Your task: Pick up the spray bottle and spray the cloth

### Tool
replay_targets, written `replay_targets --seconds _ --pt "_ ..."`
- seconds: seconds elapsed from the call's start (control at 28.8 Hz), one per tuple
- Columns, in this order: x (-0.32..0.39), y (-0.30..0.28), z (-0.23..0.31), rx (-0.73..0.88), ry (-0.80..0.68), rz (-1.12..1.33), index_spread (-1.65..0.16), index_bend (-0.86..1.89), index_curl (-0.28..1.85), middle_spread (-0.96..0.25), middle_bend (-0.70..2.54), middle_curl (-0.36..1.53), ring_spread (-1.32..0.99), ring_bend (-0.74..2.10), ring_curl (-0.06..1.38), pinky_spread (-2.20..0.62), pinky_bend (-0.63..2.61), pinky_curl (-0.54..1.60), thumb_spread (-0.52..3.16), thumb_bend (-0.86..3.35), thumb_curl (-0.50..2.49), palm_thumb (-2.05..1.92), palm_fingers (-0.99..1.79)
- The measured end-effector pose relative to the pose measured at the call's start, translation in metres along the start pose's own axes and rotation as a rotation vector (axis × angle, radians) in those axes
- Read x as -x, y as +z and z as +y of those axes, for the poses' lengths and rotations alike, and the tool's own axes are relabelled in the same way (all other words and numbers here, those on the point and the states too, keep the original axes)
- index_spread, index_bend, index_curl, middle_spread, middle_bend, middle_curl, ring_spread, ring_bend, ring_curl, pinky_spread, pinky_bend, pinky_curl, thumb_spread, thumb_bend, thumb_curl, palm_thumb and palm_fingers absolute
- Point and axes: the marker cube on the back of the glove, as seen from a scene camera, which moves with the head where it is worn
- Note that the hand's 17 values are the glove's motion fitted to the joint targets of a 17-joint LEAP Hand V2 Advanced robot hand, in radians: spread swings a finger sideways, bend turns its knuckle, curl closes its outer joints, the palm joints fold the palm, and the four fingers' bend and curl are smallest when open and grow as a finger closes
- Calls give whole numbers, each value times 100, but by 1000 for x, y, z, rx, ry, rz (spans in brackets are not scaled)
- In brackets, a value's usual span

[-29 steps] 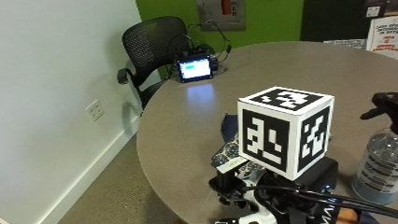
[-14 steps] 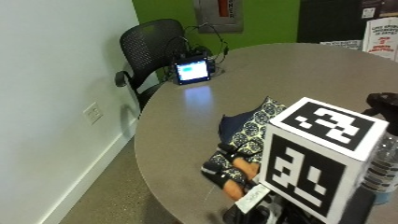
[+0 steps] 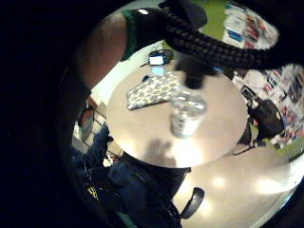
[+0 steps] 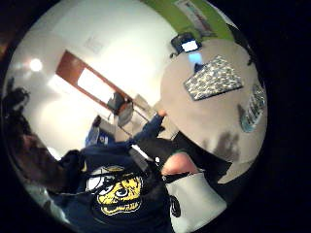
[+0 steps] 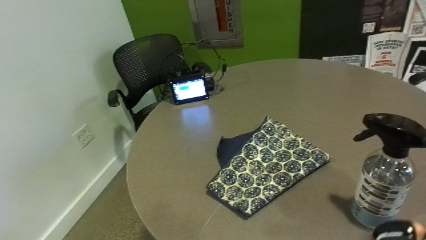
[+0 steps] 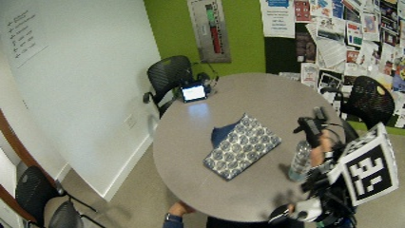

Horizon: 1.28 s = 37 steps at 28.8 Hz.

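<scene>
1. Gone from over the cloth point(image 5: 268, 167), the gloved right hand point(image 6: 324, 145) now sits beside the spray bottle point(image 5: 387, 180), at its trigger head.
2. Whether its fingers curl round the bottle cannot be told.
3. Beside the cloth, the bottle stands upright on the round table point(image 5: 306, 90).
4. Beyond the cloth, a small lit screen point(image 5: 188, 89) sits at the table's edge.

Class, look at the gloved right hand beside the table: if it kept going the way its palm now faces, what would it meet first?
Most likely the spray bottle, standing upright on the table near the cloth. It sits centred in the little-finger palm view, though depth is unclear.
</scene>
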Motion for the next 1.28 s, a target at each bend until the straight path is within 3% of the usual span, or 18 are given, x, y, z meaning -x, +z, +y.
replay_targets --seconds 0.21,0.49,0.55,0.66,0.83,0.9,1.01,1.08,1.14,1.28 --pt "-80 -11 7 -106 226 -259 -44 8 8 10 14 13 15 22 22 33 95 36 88 2 29 46 -21" --pt "-177 29 -8 100 362 -440 -44 1 3 14 16 14 16 27 24 34 93 35 90 -1 31 55 -21" --pt "-182 50 -13 181 349 -508 -45 -8 -2 14 29 19 13 41 28 34 87 34 90 -1 31 56 -6" --pt "-191 81 -20 276 272 -523 -46 -28 -10 1 66 31 -2 76 35 32 70 28 91 0 32 61 29" --pt "-244 114 -33 279 55 -150 -48 -31 -11 -8 96 41 -14 106 42 28 65 27 94 5 36 75 44" --pt "-241 121 -35 268 32 -160 -48 -29 -11 -10 101 43 -17 111 44 24 68 29 94 7 38 81 48" --pt "-222 130 -38 234 49 -309 -46 -19 -7 -12 106 45 -19 109 44 10 81 33 88 10 43 90 63" --pt "-226 136 -40 202 46 -247 -46 -11 -5 -13 104 44 -20 105 43 0 87 34 83 10 46 93 73" --pt "-217 138 -44 172 52 -272 -43 12 4 -14 98 43 -21 95 41 -8 81 33 77 9 48 95 87" --pt "-161 139 -54 110 108 -614 -37 23 12 -13 90 42 -22 84 39 -19 68 32 66 6 52 97 108"
